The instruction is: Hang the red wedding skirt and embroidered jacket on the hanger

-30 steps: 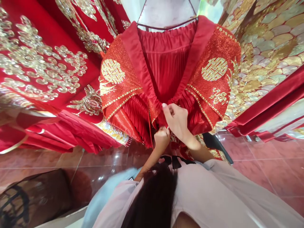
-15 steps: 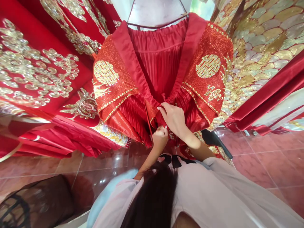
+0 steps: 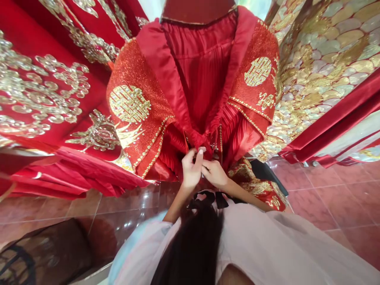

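Before me spreads a red pleated skirt (image 3: 202,91) with a gathered elastic waistband (image 3: 158,65) and glittery orange-red panels bearing round gold emblems (image 3: 130,103). Both waistband sides slope down to a gathered knot of red cloth at the front. My left hand (image 3: 192,168) is closed just below that knot, thumb up against the curled fingers, on what looks like the skirt's red waist tie. Touching it from the right, my right hand (image 3: 215,173) has its fingers pinched together low at the same spot. The fingers hide what lies between them.
Red cloth with beaded gold-silver ornaments (image 3: 47,95) hangs at left; a gold scale-patterned garment (image 3: 323,59) hangs at right. A dark brown bag (image 3: 56,249) rests on the tiled floor at lower left. Red-gold fabric (image 3: 261,186) and a black object (image 3: 267,172) lie right of my hands.
My right hand has come down from the waistband knot to beside the left. My left hand has risen slightly and turned thumb up. The skirt's waist has shifted and its left panel has swung nearer.
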The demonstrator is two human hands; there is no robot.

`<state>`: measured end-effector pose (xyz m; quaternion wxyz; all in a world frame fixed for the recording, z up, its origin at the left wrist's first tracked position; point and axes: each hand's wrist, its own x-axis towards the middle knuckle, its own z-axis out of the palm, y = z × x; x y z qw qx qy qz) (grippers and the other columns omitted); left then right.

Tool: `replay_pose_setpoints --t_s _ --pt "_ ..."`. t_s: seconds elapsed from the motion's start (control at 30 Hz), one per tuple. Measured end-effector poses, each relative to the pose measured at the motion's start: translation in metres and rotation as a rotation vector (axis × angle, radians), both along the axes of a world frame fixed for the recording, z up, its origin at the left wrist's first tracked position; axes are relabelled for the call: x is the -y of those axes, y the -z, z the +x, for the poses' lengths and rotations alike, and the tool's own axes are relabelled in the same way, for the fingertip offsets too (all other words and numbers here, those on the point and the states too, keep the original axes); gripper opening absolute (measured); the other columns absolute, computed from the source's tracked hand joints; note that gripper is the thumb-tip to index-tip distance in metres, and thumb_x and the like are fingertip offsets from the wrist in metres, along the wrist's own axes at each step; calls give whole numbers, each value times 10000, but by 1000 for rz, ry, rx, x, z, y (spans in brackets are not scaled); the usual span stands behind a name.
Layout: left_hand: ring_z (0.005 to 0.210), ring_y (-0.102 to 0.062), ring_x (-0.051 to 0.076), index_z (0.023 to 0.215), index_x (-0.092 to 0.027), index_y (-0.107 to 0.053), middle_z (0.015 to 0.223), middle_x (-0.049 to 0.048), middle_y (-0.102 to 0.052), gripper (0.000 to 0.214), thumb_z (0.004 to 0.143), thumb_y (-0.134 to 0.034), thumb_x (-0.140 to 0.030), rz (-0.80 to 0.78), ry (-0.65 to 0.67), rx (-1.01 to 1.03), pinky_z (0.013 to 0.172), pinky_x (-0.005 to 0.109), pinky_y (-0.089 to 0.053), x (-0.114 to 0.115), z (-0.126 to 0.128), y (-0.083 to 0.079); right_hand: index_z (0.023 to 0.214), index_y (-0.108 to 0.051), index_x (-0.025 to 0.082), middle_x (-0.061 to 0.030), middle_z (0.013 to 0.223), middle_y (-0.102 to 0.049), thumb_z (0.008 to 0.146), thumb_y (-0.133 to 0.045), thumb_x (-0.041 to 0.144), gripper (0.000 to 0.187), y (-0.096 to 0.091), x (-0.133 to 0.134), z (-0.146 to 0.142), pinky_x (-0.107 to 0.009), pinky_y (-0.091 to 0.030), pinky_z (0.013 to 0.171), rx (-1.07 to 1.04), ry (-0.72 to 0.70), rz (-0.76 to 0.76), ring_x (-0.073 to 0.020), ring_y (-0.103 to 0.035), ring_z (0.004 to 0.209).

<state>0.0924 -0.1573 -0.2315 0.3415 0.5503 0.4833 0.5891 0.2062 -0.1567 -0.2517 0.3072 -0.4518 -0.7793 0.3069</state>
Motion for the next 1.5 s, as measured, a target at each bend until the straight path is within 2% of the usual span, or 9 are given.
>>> replay_pose_setpoints --t_s 0.1,0.23,0.43,0.63,0.73,1.0,1.13,1.33,1.5 --pt "686 -606 141 728 -134 -627 720 56 -647 396 841 -564 -509 -102 70 158 680 236 -486 -7 1 -6 760 -631 137 0 600 -573 854 -530 274 195 -21 -4 15 -178 -341 537 -98 31 -49 -70 -477 499" --pt "597 -574 118 717 -134 -641 637 34 -616 477 791 -586 -602 -147 24 267 619 219 -474 -6 -1 7 972 -624 141 23 583 -545 809 -604 370 282 -43 -30 37 -185 -367 532 -301 434 69 -75 -459 489" --pt "565 -557 121 745 -129 -656 576 29 -581 535 789 -556 -653 -237 128 347 606 231 -461 9 5 28 592 -495 129 1 525 -497 904 -449 341 381 -34 -42 23 -183 -315 520 -139 89 -52 -62 -428 485" --pt "546 -496 113 574 -130 -586 570 20 -550 542 759 -596 -640 -283 198 369 594 249 -453 18 11 28 619 -565 125 -30 620 -575 925 -429 337 397 -43 -17 15 -183 -365 625 -155 -57 29 -86 -518 615" --pt "589 -516 124 575 -129 -592 597 17 -558 481 662 -714 -587 -302 214 379 604 250 -462 17 8 30 656 -616 120 -29 640 -600 897 -482 362 367 -46 -9 9 -171 -378 590 -310 -24 -34 -82 -538 607" --pt "762 -606 135 1061 -197 -658 1004 75 -650 469 691 -727 -477 -343 191 763 712 279 -518 12 -13 19 670 -581 120 -24 618 -617 876 -504 397 353 -39 4 2 -170 -457 556 -582 57 -258 -79 -575 541" --pt "717 -598 122 1052 -198 -667 916 51 -647 470 705 -734 -507 -218 108 568 682 259 -505 11 -12 6 674 -570 114 -15 594 -605 870 -519 408 356 -42 6 -1 -153 -429 490 -594 50 -302 -61 -553 471" --pt "425 -443 106 713 -125 -611 448 -20 -428 628 798 -457 -728 -311 411 346 467 230 -377 11 -7 8 654 -570 113 10 483 -529 877 -506 457 415 -45 8 2 -163 -398 466 -659 -38 -378 -51 -476 406" --pt "454 -360 63 654 -129 -609 513 -23 -467 423 766 -666 -532 -296 317 202 466 195 -293 10 -27 -2 664 -571 122 -4 587 -582 879 -486 440 393 -44 8 7 -159 -340 422 -557 53 -294 -34 -421 396"
